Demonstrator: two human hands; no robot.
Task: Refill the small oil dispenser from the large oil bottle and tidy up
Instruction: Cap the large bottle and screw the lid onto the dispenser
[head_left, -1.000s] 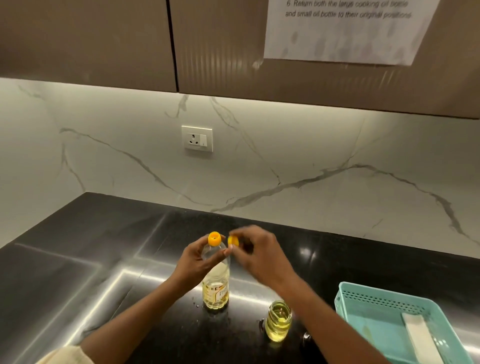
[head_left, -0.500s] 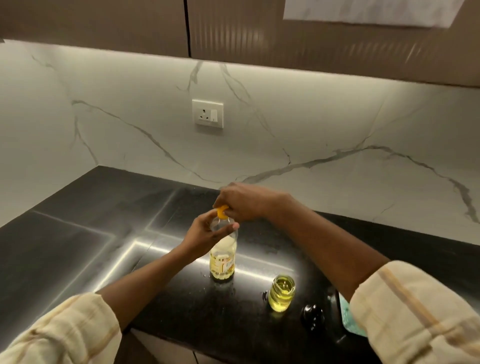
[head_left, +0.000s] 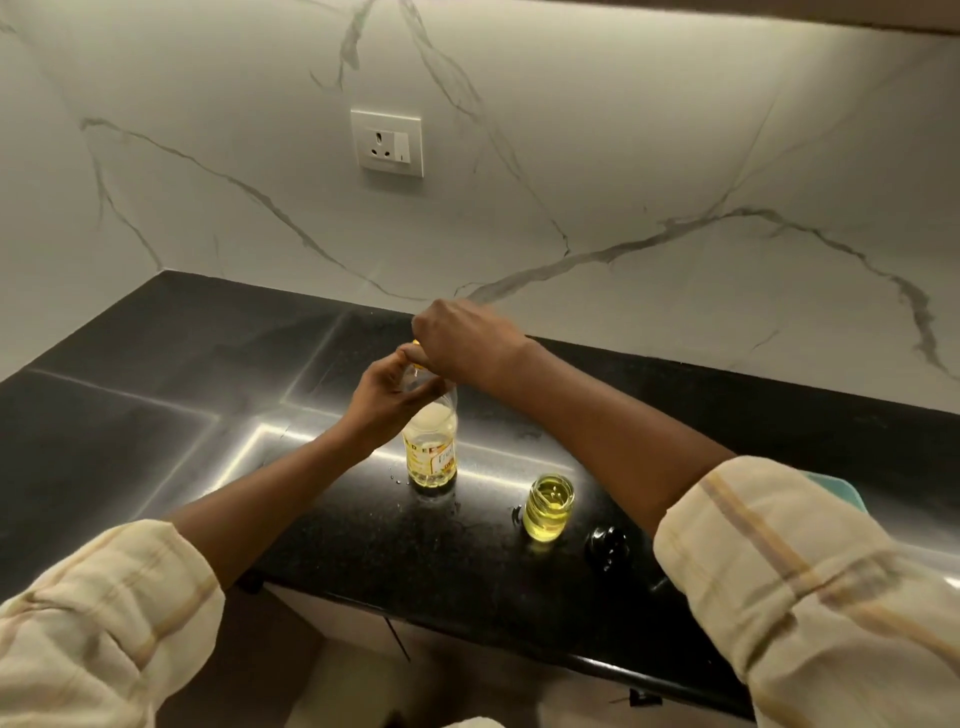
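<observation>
The cap has gone from beside the bottle's mouth, where the right grip pinched it a second ago, to on top of it. That grip now closes down over the cap, and only a sliver of yellow shows under the fingers. The left grip has kept its clasp round the neck of the bottle, which stands upright on the black table.

This suggests pouring is over and the bottle is being capped; how far the cap is turned is hidden.

Just right of the bottle and nearer the person, the dispenser stands open, filled with oil. Its black lid lies further right, still off. The view has also dipped since the earlier frame, so both sleeves show.
</observation>
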